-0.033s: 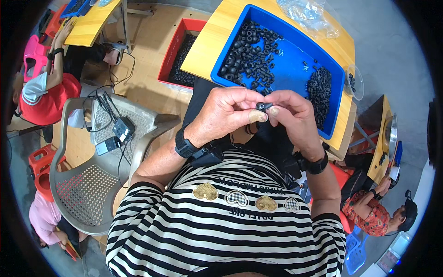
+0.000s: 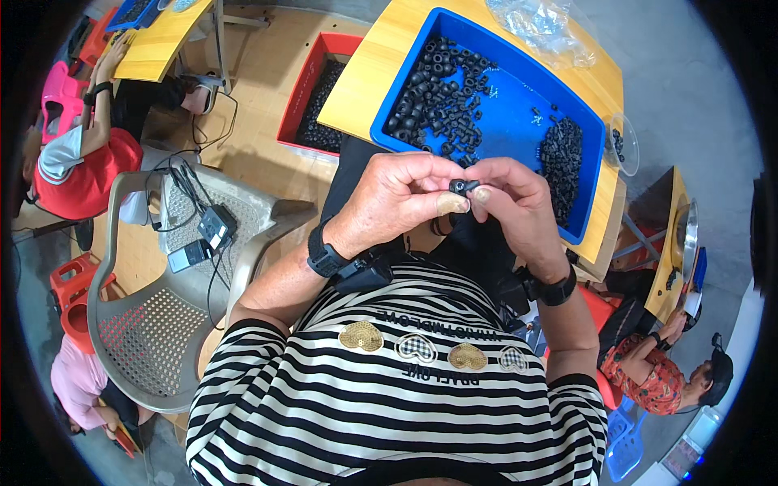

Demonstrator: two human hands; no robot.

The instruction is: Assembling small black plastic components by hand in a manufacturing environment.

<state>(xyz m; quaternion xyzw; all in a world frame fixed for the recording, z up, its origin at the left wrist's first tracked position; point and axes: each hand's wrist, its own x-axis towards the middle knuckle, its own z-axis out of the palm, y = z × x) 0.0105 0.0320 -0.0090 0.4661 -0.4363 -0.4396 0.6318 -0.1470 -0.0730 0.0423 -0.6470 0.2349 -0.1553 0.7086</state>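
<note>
The raised rim of the blue plastic tub [image 2: 515, 142] bars a low reach; room opens between its black parts [image 2: 561, 158] at either end.

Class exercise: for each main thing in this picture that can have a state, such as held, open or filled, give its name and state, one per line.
Left hand: closed, pinching the small black part
Right hand: closed, pinching the same part
Small black part: held up between both hands
Blue tray: open-topped, partly filled with loose black pieces
Red bin: open-topped, holding black pieces
Clear plastic bag: crumpled
Grey chair: bearing boxy devices
</note>
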